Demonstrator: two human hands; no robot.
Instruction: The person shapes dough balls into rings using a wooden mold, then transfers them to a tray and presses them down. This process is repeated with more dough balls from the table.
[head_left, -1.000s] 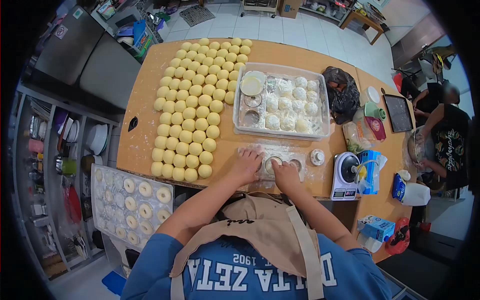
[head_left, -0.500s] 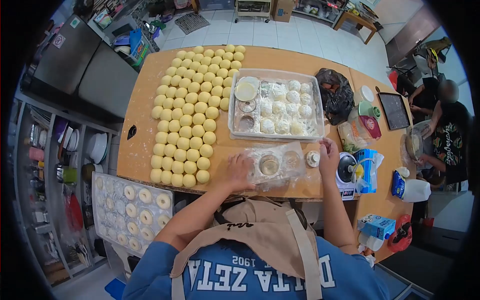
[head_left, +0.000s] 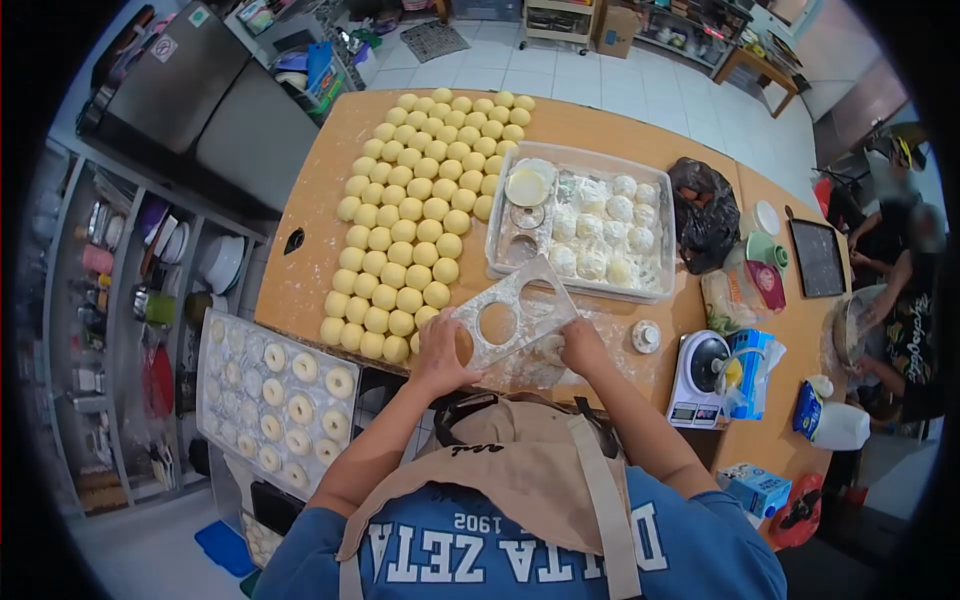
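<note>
Left hand: the left hand (head_left: 440, 357) holds the near-left end of a clear, flour-dusted plate with three round holes (head_left: 518, 318); the fingers are bent over that end, gripping it between them and the thumb.
Right hand: the right hand (head_left: 582, 347) is at the plate's right corner, fingers curled in; whether they pinch the corner or only touch it, I cannot tell.
Holed plate: between the hands, slanting across the front of the table (head_left: 625, 300), its far corner by the near wall of the plastic tub (head_left: 590, 290).
Under and beside it: loose flour (head_left: 610, 362) on the wood; a small white round piece (head_left: 645, 337) lies to the right of the right hand.
Tub: floured dough balls (head_left: 590, 228) in rows; a shallow pale dish (head_left: 527, 187) at its left side.
Left of tub: many plain yellow dough balls (head_left: 409, 229) in close rows.
Lower left: a tray of dough rings (head_left: 275, 400), beside the table.
Right side: a black plastic bag (head_left: 704, 215) near the tub; a kitchen scale (head_left: 698, 380) nearer the wearer; a co-worker (head_left: 912, 320) with hands at a bowl (head_left: 848, 328).
</note>
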